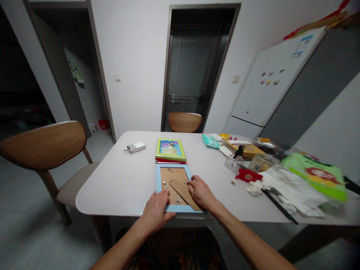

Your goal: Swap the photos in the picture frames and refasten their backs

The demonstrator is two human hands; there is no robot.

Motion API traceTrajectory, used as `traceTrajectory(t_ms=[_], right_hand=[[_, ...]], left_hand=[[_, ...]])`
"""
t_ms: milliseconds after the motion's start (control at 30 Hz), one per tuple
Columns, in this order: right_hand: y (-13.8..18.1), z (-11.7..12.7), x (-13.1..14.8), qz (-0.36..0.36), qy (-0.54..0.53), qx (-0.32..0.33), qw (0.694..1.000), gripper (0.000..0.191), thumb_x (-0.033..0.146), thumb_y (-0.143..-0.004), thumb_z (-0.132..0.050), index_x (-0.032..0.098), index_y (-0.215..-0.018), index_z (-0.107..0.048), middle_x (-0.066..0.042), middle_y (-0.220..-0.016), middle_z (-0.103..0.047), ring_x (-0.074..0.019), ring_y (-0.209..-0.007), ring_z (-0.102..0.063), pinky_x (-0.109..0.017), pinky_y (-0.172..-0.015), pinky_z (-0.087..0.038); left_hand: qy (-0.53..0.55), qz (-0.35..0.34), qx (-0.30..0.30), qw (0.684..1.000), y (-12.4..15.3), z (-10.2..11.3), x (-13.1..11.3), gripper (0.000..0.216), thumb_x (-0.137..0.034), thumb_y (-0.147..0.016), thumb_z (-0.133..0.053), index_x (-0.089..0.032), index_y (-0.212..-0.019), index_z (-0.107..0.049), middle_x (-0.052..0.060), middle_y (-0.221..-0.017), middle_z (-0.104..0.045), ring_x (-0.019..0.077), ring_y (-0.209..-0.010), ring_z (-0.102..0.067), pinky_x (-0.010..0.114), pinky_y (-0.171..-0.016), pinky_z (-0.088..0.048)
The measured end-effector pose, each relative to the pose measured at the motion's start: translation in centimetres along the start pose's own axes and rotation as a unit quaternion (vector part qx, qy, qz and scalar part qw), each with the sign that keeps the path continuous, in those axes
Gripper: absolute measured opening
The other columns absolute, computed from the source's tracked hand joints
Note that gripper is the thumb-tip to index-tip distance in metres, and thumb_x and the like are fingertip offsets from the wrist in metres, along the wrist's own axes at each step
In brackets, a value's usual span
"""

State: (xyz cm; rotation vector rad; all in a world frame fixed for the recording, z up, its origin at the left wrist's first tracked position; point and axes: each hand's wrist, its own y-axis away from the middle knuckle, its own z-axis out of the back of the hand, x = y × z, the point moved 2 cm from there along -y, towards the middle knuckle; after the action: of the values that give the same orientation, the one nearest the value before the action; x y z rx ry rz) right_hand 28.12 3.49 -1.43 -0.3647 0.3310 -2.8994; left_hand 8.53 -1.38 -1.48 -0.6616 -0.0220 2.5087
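A light-blue picture frame [158,180] lies face down at the table's near edge, its brown backing board [165,173] showing. A brown stand leg [180,189] slants across the board, and several small metal turn clips [165,184] sit around it. My left hand [158,210] holds the frame's lower left corner, fingers curled on the side and thumb along the bottom edge. At the right side, the fingertips of my right hand [200,190] are pinched at a metal clip [185,183]. Just beyond lies a green picture frame [158,150] with a picture, stacked on a red one [171,161].
A small silver-and-white device [136,147] lies on the table [118,180] to the left. On the right are a clear cup [260,163], a red packet [249,175], white tissues [292,191] and a green tissue pack [317,174]. Wooden chairs [47,144] stand left and behind.
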Motion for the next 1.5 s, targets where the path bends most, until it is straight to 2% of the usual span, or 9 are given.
traceTrajectory(t_ms=[133, 267, 467, 667, 867, 1067, 1200, 1367, 1500], right_hand=[[2.0, 0.8, 1.9, 0.074, -0.014, -0.043, 0.996, 0.027, 0.021, -0.077, -0.042, 0.02, -0.096, -0.062, -0.009, -0.111, -0.048, -0.0201, -0.101, -0.041, -0.031, -0.085, -0.032], [3.9, 1.2, 4.2, 0.188, -0.07, -0.005, 0.98, 0.024, 0.021, -0.077, -0.043, 0.025, -0.089, -0.063, -0.005, -0.104, -0.051, -0.0172, -0.099, -0.042, -0.031, -0.084, -0.033], [4.4, 1.1, 4.5, 0.23, -0.093, -0.014, 0.969, 0.022, 0.019, -0.074, -0.047, 0.025, -0.089, -0.063, -0.006, -0.102, -0.052, -0.0195, -0.099, -0.042, -0.036, -0.084, -0.033], [3.7, 0.8, 4.1, 0.214, -0.123, -0.01, 0.969, 0.024, 0.021, -0.076, -0.046, 0.024, -0.093, -0.062, -0.006, -0.098, -0.054, -0.0181, -0.093, -0.046, -0.034, -0.08, -0.036], [-0.5, -0.9, 5.5, 0.134, -0.129, -0.006, 0.983, 0.025, 0.022, -0.08, -0.041, 0.02, -0.093, -0.063, -0.007, -0.09, -0.057, -0.0158, -0.085, -0.049, -0.027, -0.076, -0.037], [-2.5, -1.8, 7.4, 0.149, -0.099, 0.018, 0.984, 0.021, 0.017, -0.079, -0.044, 0.018, -0.085, -0.065, -0.006, -0.083, -0.059, -0.0154, -0.085, -0.047, -0.025, -0.076, -0.034], [-2.5, -1.9, 7.4, 0.151, -0.113, 0.02, 0.982, 0.021, 0.014, -0.078, -0.044, 0.016, -0.079, -0.065, -0.006, -0.081, -0.061, -0.0151, -0.082, -0.047, -0.025, -0.075, -0.034], [-2.4, -1.9, 7.6, 0.192, -0.135, 0.034, 0.971, 0.023, 0.012, -0.077, -0.043, 0.017, -0.076, -0.066, -0.005, -0.081, -0.062, -0.0154, -0.082, -0.047, -0.026, -0.075, -0.033], [-2.1, -1.8, 7.7, 0.199, -0.142, 0.045, 0.969, 0.026, 0.008, -0.074, -0.042, 0.016, -0.078, -0.066, -0.004, -0.085, -0.064, -0.0155, -0.082, -0.047, -0.027, -0.076, -0.034]], left_hand=[[0.012, -0.008, 0.003, 1.0, 0.2, 0.1, 0.3, 0.034, -0.032, -0.067, -0.062, -0.018, -0.096, -0.052, 0.008, -0.127, -0.042, 0.0203, -0.12, -0.033, 0.042, -0.101, -0.022], [0.018, -0.01, -0.003, 1.0, 0.2, 0.0, 0.5, 0.034, -0.03, -0.067, -0.062, -0.018, -0.097, -0.052, 0.009, -0.126, -0.044, 0.0206, -0.12, -0.033, 0.042, -0.101, -0.023], [0.029, -0.012, -0.013, 0.999, 0.2, 0.0, 0.5, 0.036, -0.028, -0.065, -0.063, -0.018, -0.097, -0.053, 0.009, -0.124, -0.046, 0.0224, -0.119, -0.036, 0.045, -0.099, -0.025], [0.043, -0.015, -0.032, 0.998, 0.3, -0.4, 0.6, 0.033, -0.027, -0.063, -0.065, -0.018, -0.093, -0.054, 0.01, -0.123, -0.047, 0.0231, -0.118, -0.036, 0.045, -0.099, -0.026], [0.053, -0.013, -0.048, 0.997, 0.5, -0.4, 0.6, 0.029, -0.023, -0.065, -0.062, -0.018, -0.092, -0.053, 0.009, -0.119, -0.05, 0.0226, -0.115, -0.04, 0.045, -0.099, -0.027], [0.063, -0.022, -0.05, 0.996, 0.7, -0.2, 0.6, 0.028, -0.023, -0.065, -0.063, -0.018, -0.09, -0.052, 0.009, -0.118, -0.05, 0.0224, -0.113, -0.042, 0.043, -0.098, -0.029], [0.065, -0.023, -0.053, 0.996, 0.7, -0.2, 0.6, 0.038, -0.021, -0.065, -0.062, -0.019, -0.1, -0.048, 0.009, -0.115, -0.051, 0.0222, -0.11, -0.043, 0.043, -0.096, -0.031], [0.07, -0.043, -0.073, 0.994, 0.7, -0.4, 0.8, 0.028, -0.021, -0.064, -0.063, -0.02, -0.088, -0.05, 0.005, -0.11, -0.053, 0.0209, -0.105, -0.045, 0.038, -0.093, -0.035], [0.071, -0.042, -0.074, 0.994, 0.7, -0.6, 1.0, 0.029, -0.022, -0.063, -0.065, -0.02, -0.088, -0.05, 0.005, -0.108, -0.054, 0.0205, -0.101, -0.047, 0.036, -0.088, -0.038]])
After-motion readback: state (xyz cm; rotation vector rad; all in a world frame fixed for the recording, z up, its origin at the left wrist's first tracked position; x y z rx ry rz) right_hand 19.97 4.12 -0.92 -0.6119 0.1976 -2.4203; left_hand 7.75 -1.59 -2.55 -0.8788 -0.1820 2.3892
